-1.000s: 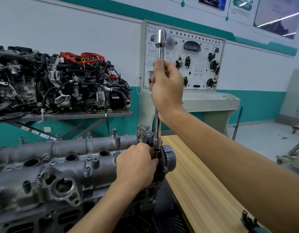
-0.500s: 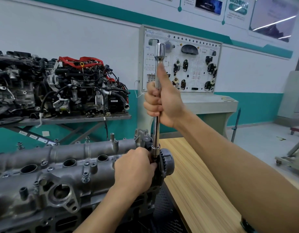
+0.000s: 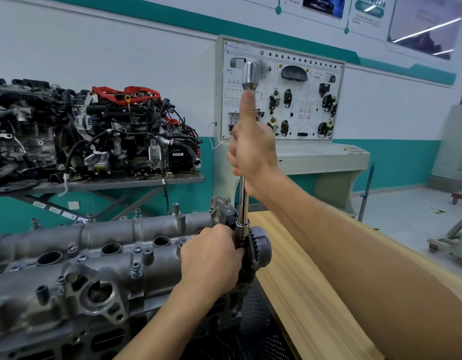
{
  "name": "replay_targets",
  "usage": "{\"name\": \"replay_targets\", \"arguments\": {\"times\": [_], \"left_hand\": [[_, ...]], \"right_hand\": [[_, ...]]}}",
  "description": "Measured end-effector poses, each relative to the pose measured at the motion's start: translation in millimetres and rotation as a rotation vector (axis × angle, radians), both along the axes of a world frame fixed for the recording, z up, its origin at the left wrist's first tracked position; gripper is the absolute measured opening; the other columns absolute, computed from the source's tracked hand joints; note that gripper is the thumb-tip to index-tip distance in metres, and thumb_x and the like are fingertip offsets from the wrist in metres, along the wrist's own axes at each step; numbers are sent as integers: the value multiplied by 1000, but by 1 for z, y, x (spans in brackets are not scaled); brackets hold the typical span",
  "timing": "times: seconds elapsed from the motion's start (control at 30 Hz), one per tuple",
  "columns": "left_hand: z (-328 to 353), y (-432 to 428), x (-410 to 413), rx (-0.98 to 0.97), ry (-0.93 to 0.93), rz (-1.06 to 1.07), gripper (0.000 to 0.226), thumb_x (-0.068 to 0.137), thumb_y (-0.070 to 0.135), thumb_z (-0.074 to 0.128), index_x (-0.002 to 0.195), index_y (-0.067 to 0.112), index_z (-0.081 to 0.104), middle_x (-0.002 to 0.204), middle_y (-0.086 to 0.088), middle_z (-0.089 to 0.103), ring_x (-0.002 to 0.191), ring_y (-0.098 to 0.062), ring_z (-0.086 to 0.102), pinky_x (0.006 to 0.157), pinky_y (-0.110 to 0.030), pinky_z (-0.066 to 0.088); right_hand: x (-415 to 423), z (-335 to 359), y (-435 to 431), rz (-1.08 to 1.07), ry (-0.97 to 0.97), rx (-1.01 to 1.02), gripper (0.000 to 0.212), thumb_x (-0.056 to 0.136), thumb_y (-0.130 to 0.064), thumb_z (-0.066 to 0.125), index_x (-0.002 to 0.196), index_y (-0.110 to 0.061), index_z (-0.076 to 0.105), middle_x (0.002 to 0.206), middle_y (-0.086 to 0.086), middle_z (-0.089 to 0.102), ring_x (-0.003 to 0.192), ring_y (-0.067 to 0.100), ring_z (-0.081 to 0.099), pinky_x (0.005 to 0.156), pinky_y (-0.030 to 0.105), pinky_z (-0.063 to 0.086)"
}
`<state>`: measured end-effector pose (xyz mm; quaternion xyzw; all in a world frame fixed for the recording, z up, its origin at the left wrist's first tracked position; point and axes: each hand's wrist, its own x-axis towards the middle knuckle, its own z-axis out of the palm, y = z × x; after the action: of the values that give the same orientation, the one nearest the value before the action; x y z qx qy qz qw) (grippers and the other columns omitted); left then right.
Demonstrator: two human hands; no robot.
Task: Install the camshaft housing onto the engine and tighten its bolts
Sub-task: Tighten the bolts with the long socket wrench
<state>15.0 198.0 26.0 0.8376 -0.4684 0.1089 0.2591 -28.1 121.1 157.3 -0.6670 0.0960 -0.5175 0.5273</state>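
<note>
- Camshaft housing (image 3: 94,255): grey cast metal with a rough matt skin; a long ribbed body lying across the lower left of the frame on top of the engine, with small bolt heads along its flanges
- Its row of round bores shows only dark interiors
- Sprocket (image 3: 261,245): a dark toothed wheel at the housing's right end, lower centre
- Wrench (image 3: 242,198): a slim polished chrome bar standing upright at centre frame, with a cylindrical head on top; its lower end meets the housing just beside the sprocket
- Right hand (image 3: 253,149): clenched round the middle of the bar, thumb straight up along it
- Left hand (image 3: 211,258): fingers curled round the wrench's lower end; the contact itself is hidden
- Table top (image 3: 315,281): pale straight-grained wood, lower right
- Metal shelf (image 3: 120,181): upper left, carrying a second engine (image 3: 107,131) with black hoses and red cables
</note>
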Motion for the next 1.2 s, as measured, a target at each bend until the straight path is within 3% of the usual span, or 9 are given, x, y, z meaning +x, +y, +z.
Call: {"name": "replay_targets", "arguments": {"times": [0.13, 0.43, 0.67, 0.8, 0.93, 1.07, 1.13, 1.2], "left_hand": [[0, -1, 1, -4, -9, -6, 24, 91, 46, 61, 104, 27, 66, 96, 6, 69, 91, -21, 65, 68, -33, 45], [1, -1, 2, -33, 33, 3, 23, 87, 48, 63, 97, 28, 70, 87, 7, 69, 84, -20, 66, 68, -34, 50], [-1, 0, 1, -77, 8, 3, 24, 89, 48, 62, 98, 28, 70, 91, 7, 71, 87, -18, 66, 65, -31, 42], [-2, 0, 2, -94, 21, 9, 25, 89, 49, 62, 101, 28, 71, 93, 7, 71, 88, -18, 67, 69, -33, 50], [4, -1, 2, -164, 130, -28, 23, 89, 50, 63, 98, 31, 73, 91, 10, 72, 88, -17, 66, 68, -33, 46], [7, 8, 4, -65, 113, -115, 20, 89, 47, 66, 97, 31, 73, 93, 10, 72, 89, -15, 66, 75, -36, 54], [11, 15, 7, -84, 181, -184, 17, 89, 43, 68, 94, 28, 75, 89, 11, 73, 85, -11, 67, 77, -37, 57], [22, 25, 15, -143, 223, -217, 15, 88, 38, 71, 86, 24, 77, 77, 10, 73, 73, -5, 66, 70, -31, 58]], "right_hand": [[-12, 5, -12, 245, 81, 75, 62, 92, -75, 34, 56, -25, 23, 46, -7, 23, 39, 13, 17, 40, 21, 17], [-3, 6, 3, -45, 57, 46, 62, 91, -74, 39, 57, -26, 20, 55, 2, 22, 47, 16, 20, 43, 28, 19], [2, 6, 8, -132, 31, 14, 66, 93, -72, 38, 50, -24, 22, 46, -2, 25, 42, 15, 25, 46, 30, 24], [1, 7, 6, -20, 81, 39, 64, 93, -72, 39, 54, -25, 20, 53, 1, 22, 43, 15, 20, 42, 26, 19], [-3, 23, 1, 16, 91, 87, 63, 94, -72, 39, 54, -26, 23, 49, -4, 25, 38, 12, 20, 37, 22, 18], [-3, 17, -2, 40, 133, 126, 61, 94, -72, 38, 57, -27, 21, 51, -4, 22, 40, 12, 18, 39, 24, 15], [-3, 18, -2, 65, 110, 133, 60, 95, -71, 38, 58, -27, 22, 52, -4, 22, 41, 12, 18, 40, 24, 15], [0, 31, 0, 108, 56, 140, 58, 95, -70, 39, 59, -27, 26, 50, -6, 24, 41, 12, 19, 39, 23, 16]]}}
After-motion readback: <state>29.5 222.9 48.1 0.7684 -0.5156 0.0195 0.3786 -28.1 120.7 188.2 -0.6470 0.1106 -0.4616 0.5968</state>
